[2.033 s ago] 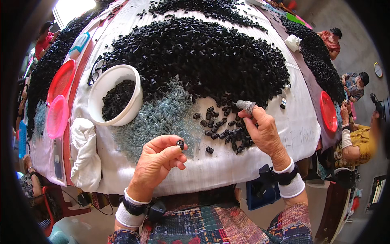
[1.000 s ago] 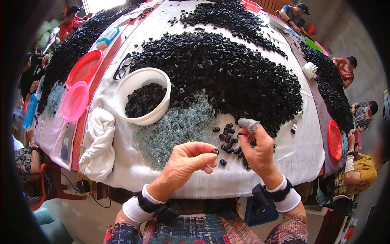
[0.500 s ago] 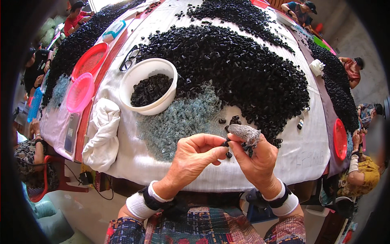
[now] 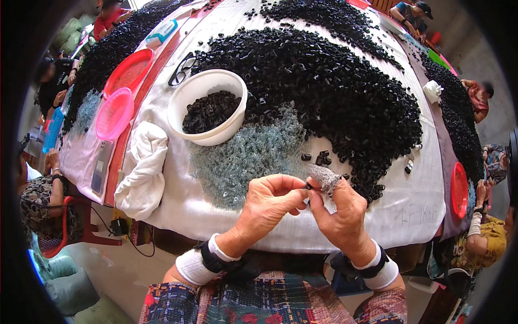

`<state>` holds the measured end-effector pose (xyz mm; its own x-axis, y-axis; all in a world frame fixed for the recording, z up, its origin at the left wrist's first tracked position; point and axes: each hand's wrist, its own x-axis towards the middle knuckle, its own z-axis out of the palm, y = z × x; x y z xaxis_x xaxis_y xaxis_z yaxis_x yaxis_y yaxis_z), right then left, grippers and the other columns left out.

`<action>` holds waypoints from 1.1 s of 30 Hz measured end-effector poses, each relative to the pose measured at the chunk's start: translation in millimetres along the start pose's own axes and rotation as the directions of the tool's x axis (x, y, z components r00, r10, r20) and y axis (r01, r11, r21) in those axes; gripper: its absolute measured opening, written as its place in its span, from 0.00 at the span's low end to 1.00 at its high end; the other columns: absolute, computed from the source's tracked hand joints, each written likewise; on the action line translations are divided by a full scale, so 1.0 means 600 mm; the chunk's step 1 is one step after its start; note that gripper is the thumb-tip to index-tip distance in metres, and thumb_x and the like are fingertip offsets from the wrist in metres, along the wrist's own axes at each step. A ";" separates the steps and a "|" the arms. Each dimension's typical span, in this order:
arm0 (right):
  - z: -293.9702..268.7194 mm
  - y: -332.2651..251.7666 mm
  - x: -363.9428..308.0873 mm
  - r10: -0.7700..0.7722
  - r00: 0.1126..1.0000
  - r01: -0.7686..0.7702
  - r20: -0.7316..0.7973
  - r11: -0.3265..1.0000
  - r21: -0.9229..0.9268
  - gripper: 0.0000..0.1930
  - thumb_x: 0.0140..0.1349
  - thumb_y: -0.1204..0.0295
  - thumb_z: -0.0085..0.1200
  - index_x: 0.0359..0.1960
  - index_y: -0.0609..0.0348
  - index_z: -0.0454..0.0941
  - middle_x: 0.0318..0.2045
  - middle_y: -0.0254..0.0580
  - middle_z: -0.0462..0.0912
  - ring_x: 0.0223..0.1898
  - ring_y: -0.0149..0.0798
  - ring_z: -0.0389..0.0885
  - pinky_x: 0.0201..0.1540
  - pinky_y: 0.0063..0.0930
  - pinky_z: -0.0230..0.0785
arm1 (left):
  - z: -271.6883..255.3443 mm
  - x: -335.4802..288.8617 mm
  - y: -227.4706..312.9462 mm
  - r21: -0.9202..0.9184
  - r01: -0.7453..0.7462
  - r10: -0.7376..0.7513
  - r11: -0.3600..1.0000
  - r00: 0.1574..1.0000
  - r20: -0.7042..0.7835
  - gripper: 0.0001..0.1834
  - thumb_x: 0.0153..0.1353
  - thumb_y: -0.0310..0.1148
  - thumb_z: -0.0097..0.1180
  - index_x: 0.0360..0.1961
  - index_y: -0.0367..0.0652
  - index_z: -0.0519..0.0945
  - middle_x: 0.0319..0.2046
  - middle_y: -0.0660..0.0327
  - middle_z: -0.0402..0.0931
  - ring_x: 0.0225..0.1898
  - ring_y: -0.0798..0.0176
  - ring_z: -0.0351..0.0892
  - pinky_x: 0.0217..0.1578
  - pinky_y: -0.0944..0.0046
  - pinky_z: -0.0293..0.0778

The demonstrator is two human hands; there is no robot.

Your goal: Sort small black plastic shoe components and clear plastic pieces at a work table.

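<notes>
My left hand (image 4: 268,204) pinches a small black plastic part (image 4: 308,186) between thumb and forefinger. Against the same part, the thumb and forefinger of my right hand (image 4: 344,215) are closed; a grey knitted sleeve (image 4: 325,178) covers that forefinger. The fingertips hide most of the part. Just beyond my hands, a few loose black parts (image 4: 323,158) lie on the white cloth (image 4: 410,189). To their left spreads a heap of small clear, bluish coils (image 4: 243,156), and behind is a big heap of black parts (image 4: 324,81).
A white bowl (image 4: 237,121) of black parts stands at the left, near eyeglasses (image 4: 183,70) and a crumpled white cloth (image 4: 142,173). Farther left are a pink basket (image 4: 114,114), a red basket (image 4: 128,74) and a phone (image 4: 101,167). Several people sit at both sides.
The whole view has shifted slightly, with table items now a little to the right. Both hands stay together at the small black part, the fingertips slightly re-angled.
</notes>
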<state>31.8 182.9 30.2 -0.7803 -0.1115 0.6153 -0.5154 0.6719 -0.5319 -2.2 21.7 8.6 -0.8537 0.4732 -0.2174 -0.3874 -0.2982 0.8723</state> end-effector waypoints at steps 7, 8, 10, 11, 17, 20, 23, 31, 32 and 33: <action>0.005 0.000 -0.005 0.105 0.988 -0.117 0.111 0.987 0.110 0.28 0.41 0.76 0.68 0.49 0.66 0.74 0.42 0.50 0.73 0.43 0.49 0.75 0.43 0.34 0.71 | -0.006 0.003 0.003 -0.294 0.151 -0.127 0.944 0.987 0.100 0.08 0.59 0.25 0.57 0.39 0.33 0.79 0.33 0.55 0.81 0.34 0.64 0.81 0.40 0.65 0.77; 0.006 -0.001 -0.009 0.100 0.989 -0.112 0.109 0.988 0.106 0.28 0.41 0.76 0.68 0.49 0.66 0.74 0.42 0.50 0.73 0.43 0.49 0.75 0.43 0.34 0.71 | -0.005 0.003 0.001 -0.322 0.170 -0.143 0.931 0.984 0.108 0.08 0.59 0.25 0.56 0.39 0.33 0.79 0.33 0.54 0.81 0.34 0.63 0.81 0.41 0.64 0.77; 0.011 -0.004 -0.012 0.082 0.994 -0.089 0.070 0.992 0.093 0.26 0.41 0.78 0.68 0.46 0.66 0.75 0.40 0.49 0.73 0.40 0.47 0.74 0.40 0.34 0.71 | -0.003 0.003 0.003 -0.348 0.177 -0.146 0.921 0.983 0.111 0.08 0.59 0.25 0.56 0.39 0.33 0.79 0.33 0.54 0.81 0.35 0.61 0.81 0.42 0.63 0.77; 0.012 -0.005 -0.009 0.064 0.998 -0.066 0.029 0.995 0.074 0.24 0.40 0.79 0.68 0.43 0.67 0.76 0.38 0.48 0.73 0.37 0.46 0.74 0.35 0.33 0.71 | -0.001 0.003 0.004 -0.361 0.187 -0.146 0.913 0.980 0.138 0.08 0.59 0.25 0.56 0.39 0.33 0.79 0.33 0.54 0.81 0.35 0.61 0.81 0.43 0.63 0.77; 0.019 -0.011 -0.007 0.043 0.999 -0.044 0.013 0.997 0.071 0.22 0.39 0.80 0.68 0.40 0.67 0.76 0.35 0.47 0.73 0.33 0.44 0.74 0.30 0.30 0.70 | -0.006 0.001 0.002 -0.372 0.159 -0.095 0.915 0.978 0.184 0.09 0.60 0.28 0.58 0.39 0.33 0.80 0.33 0.56 0.81 0.34 0.65 0.81 0.38 0.67 0.78; 0.012 -0.013 -0.008 0.039 0.999 -0.040 0.020 0.999 0.036 0.22 0.38 0.79 0.69 0.38 0.67 0.77 0.34 0.47 0.73 0.32 0.44 0.74 0.30 0.31 0.70 | -0.005 -0.002 0.005 -0.352 0.174 -0.112 0.920 0.975 0.190 0.10 0.59 0.29 0.59 0.39 0.34 0.80 0.32 0.57 0.81 0.33 0.67 0.81 0.37 0.68 0.78; 0.009 -0.008 -0.004 0.016 1.000 -0.016 0.024 1.000 0.014 0.22 0.36 0.79 0.70 0.37 0.67 0.78 0.32 0.46 0.74 0.31 0.44 0.73 0.30 0.31 0.69 | -0.005 -0.004 0.011 -0.284 0.211 -0.172 0.935 0.973 0.154 0.10 0.59 0.30 0.60 0.38 0.35 0.81 0.32 0.59 0.81 0.32 0.69 0.80 0.36 0.69 0.78; 0.004 -0.003 -0.001 -0.099 0.993 0.100 0.065 0.995 -0.017 0.21 0.35 0.79 0.69 0.36 0.66 0.79 0.32 0.44 0.76 0.31 0.43 0.73 0.31 0.31 0.69 | -0.014 -0.003 0.011 -0.131 0.209 -0.190 0.969 0.972 0.141 0.08 0.58 0.25 0.59 0.38 0.32 0.80 0.34 0.57 0.81 0.35 0.64 0.81 0.40 0.66 0.78; 0.003 -0.005 -0.002 -0.100 0.993 0.101 0.067 0.995 -0.017 0.20 0.35 0.79 0.69 0.35 0.66 0.79 0.32 0.44 0.76 0.31 0.43 0.73 0.31 0.31 0.69 | -0.011 -0.008 0.013 -0.131 0.213 -0.194 0.968 0.970 0.144 0.08 0.58 0.25 0.59 0.38 0.32 0.80 0.34 0.57 0.81 0.35 0.64 0.81 0.40 0.66 0.78; 0.004 -0.003 -0.001 -0.104 0.992 0.105 0.067 0.994 -0.019 0.20 0.36 0.79 0.69 0.35 0.66 0.79 0.31 0.44 0.75 0.31 0.43 0.74 0.31 0.31 0.69 | -0.009 -0.010 0.016 -0.162 0.220 -0.198 0.962 0.970 0.138 0.09 0.58 0.26 0.58 0.39 0.32 0.80 0.34 0.57 0.81 0.35 0.65 0.81 0.40 0.65 0.78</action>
<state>32.4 179.9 29.6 -0.7445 -0.2295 0.6269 -0.5881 0.6699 -0.4532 -2.8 11.7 15.9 -0.7034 0.6329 -0.3236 -0.6169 -0.3175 0.7202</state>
